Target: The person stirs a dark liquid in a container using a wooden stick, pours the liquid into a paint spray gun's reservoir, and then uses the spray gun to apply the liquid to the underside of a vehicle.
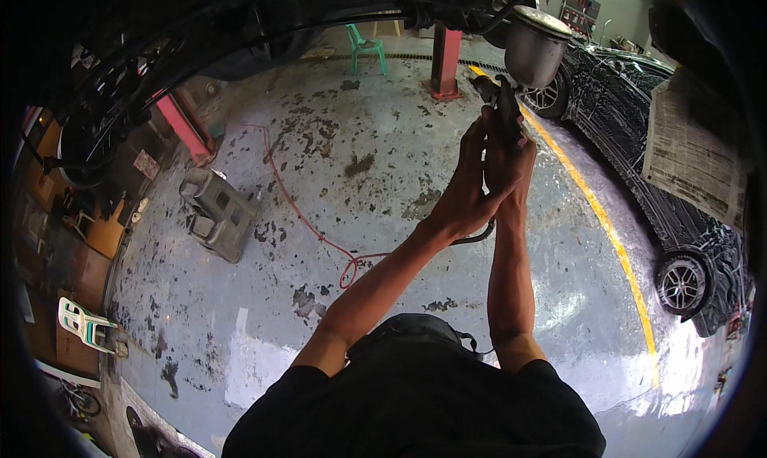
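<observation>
My left hand (466, 188) and my right hand (510, 164) are raised close together, wrists nearly touching, around a dark hand tool (492, 91). Dark fingers of my right hand curl about it; the fingers of my left hand are mostly hidden, so its hold is unclear. A short black hose (479, 236) shows below my hands and appears to join a thin red hose (287, 197) lying in a loop on the floor. Just beyond the tool is a grey metal canister (535, 51) with a pale lid; whether it is joined to the tool cannot be told.
Dark vehicle undercarriage (263, 33) hangs overhead. Red lift posts (445, 62) stand ahead and at left. A grey plastic step stool (219, 212), green chair (367, 51) and white chair (84, 323) stand about. A foam-covered car (623, 128) is at right, beyond a yellow line (590, 200); newspaper (689, 152) hangs nearby.
</observation>
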Action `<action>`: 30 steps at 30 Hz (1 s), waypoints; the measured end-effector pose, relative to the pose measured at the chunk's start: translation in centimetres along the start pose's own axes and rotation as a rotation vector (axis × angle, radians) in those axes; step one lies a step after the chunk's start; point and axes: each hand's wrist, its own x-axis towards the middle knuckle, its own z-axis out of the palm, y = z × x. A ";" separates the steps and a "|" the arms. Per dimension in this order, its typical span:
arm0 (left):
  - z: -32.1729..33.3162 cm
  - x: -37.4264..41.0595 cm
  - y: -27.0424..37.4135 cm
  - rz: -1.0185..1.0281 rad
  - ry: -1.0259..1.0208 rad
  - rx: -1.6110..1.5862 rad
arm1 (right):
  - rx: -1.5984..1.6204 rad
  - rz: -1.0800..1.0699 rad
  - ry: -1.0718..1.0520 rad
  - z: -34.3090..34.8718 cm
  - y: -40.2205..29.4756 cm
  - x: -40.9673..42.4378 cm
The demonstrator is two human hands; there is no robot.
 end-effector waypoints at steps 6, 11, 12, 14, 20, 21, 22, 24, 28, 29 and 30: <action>-0.5 2.1 1.3 -0.023 0.008 -0.106 | -0.103 -0.145 -0.036 0.0 -0.6 2.0; -0.8 3.0 2.0 -0.020 0.025 -0.145 | -0.103 -0.234 -0.011 0.3 -0.5 3.0; -0.8 3.2 2.3 -0.024 0.026 -0.140 | -0.132 -0.285 0.011 0.2 -0.3 3.3; -0.7 3.4 2.6 -0.037 0.015 -0.153 | -0.145 -0.292 0.042 0.1 -0.1 3.4; -0.2 3.4 2.0 0.011 0.002 -0.140 | -0.002 -0.087 0.091 -0.4 -1.7 2.9; -0.1 3.5 1.9 0.011 -0.005 -0.129 | -0.019 -0.100 0.097 -0.4 -1.4 3.0; -0.1 3.6 1.7 0.012 -0.012 -0.118 | -0.009 -0.118 0.105 -0.3 -1.3 3.2; 0.1 3.7 1.3 -0.026 -0.007 -0.137 | 0.036 -0.160 0.121 0.1 -1.1 3.4; 0.4 4.1 0.7 -0.108 -0.018 -0.198 | -0.096 -0.123 0.081 -0.1 0.7 3.8; 0.6 4.1 0.6 -0.096 -0.020 -0.193 | -0.113 -0.161 0.087 -0.2 1.2 4.0; 0.6 4.1 0.4 -0.087 -0.020 -0.184 | -0.127 -0.196 0.091 -0.2 1.5 4.0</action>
